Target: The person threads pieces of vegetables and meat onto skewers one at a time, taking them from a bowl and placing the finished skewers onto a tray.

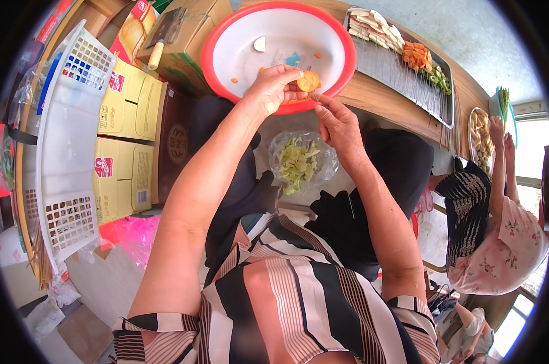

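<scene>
My left hand (274, 88) holds round orange vegetable slices (308, 81), apparently carrot, over the near rim of a white plastic basin with a red rim (209, 50). Close beside it, the fingers of my right hand (338, 120) pinch a thin skewer whose tip is at the slices; whether it has pierced them I cannot tell. A white vegetable piece (259, 44) and small orange bits (317, 55) lie in the basin. To the right, a metal tray (388, 82) carries thin skewers threaded with pale slices (375, 28), orange pieces (417, 56) and green pepper pieces (436, 79).
Leafy scraps (297, 161) lie in a clear plastic bag between my knees. Yellow cartons (129, 102) and a white plastic basket (69, 150) stand left; a wooden-handled tool (155, 55) rests on a cardboard box (183, 59). At right, a co-worker (502, 245) reaches near another tray (479, 141).
</scene>
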Demonstrator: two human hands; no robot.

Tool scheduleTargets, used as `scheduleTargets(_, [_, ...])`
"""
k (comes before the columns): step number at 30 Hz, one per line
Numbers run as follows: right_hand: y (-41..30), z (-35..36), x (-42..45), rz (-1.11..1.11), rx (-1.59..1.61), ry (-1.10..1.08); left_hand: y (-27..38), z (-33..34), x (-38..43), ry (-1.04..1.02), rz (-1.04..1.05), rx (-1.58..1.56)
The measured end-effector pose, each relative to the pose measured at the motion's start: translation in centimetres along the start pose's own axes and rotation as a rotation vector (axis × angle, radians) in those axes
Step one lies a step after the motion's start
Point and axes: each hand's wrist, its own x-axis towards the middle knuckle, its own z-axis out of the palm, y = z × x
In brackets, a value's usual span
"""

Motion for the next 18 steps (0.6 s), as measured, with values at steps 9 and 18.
scheduleTargets(9, [-0.47,-0.16,-0.54,-0.002,0.041,-0.098,0.40,-0.46,0.00,-0.065,-0.107,-0.112])
scheduleTargets(18, [-0.52,-0.24,-0.88,-0.058,0.016,-0.145,0.43,-0.63,0.01,-0.043,-0.197,-0.207])
